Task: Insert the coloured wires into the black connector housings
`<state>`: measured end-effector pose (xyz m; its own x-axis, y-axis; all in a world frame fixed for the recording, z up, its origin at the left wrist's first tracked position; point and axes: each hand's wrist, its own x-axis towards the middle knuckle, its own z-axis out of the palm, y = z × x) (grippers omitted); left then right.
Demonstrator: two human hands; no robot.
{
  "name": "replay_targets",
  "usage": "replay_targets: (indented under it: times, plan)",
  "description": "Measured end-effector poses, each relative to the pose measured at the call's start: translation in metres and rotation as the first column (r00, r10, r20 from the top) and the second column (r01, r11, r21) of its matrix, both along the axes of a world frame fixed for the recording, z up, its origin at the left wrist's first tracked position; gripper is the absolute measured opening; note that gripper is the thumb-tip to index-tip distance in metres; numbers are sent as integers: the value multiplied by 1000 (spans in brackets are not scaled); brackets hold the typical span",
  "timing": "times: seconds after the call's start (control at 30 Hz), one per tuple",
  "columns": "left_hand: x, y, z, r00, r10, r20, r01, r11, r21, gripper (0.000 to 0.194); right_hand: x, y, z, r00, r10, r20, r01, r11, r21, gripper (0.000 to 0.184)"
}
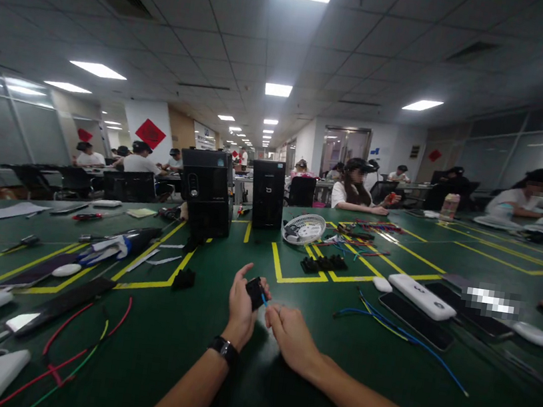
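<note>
The block (253, 292) is black, the wire (264, 300) blue, the table (139, 353) green with yellow lines (302, 280)

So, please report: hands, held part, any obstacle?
Left hand holding small black part. Right hand pinching thin blue piece against it. Loose wires lie right, not blocking either hand.

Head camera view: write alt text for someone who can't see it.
A left hand holds a small black block while the right hand pinches a thin blue item at it, over a green table. Beyond are black cases and a white grille.
</note>
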<state>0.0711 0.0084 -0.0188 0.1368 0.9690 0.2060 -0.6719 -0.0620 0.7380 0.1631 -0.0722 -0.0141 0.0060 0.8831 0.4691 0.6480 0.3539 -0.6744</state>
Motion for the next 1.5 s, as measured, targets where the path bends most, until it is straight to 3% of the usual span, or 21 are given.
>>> replay_targets:
  times: [0.1, 0.27, 0.47, 0.67, 0.87, 1.03, 1.2, 1.37, 1.5]
  plan:
    - [-1, -1, -1, 1000, 29, 7, -29, 999, -20, 42, -8, 0, -6, 998, 57, 29, -55, 997, -52, 35]
    - [-5, -1, 0, 995, 63, -79, -54, 993, 106, 35, -11, -1, -6, 995, 64, -71, -71, 993, -92, 36]
    - [-10, 1, 8, 997, -68, 31, 69, 997, -26, 38, -3, 5, -6, 990, 49, -133, -61, 995, -84, 37]
    - [-16, 7, 7, 986, -18, -168, 51, 980, 195, 32, -2, 1, -1, 942, 34, -334, -80, 989, -126, 39]
    - [-10, 7, 6, 997, -83, -10, 83, 997, 1, 43, -3, 3, -3, 987, 59, -150, -74, 993, -91, 39]
    - [-5, 1, 6, 998, -69, -4, 69, 997, -25, 41, -2, 1, -1, 977, 14, -212, -21, 999, -30, 39]
    - [1, 1, 4, 992, -54, 118, 81, 968, -239, 40, -2, 1, 1, 996, 26, -89, -28, 999, -21, 37]
    - [-8, 6, 6, 996, -77, -51, 75, 997, -37, 36, 1, 2, -1, 998, -2, -70, 2, 1000, 8, 39]
    - [-18, 8, 6, 953, 160, -257, -120, 979, 163, 33, 1, 4, -5, 993, 18, -119, -30, 995, -97, 39]
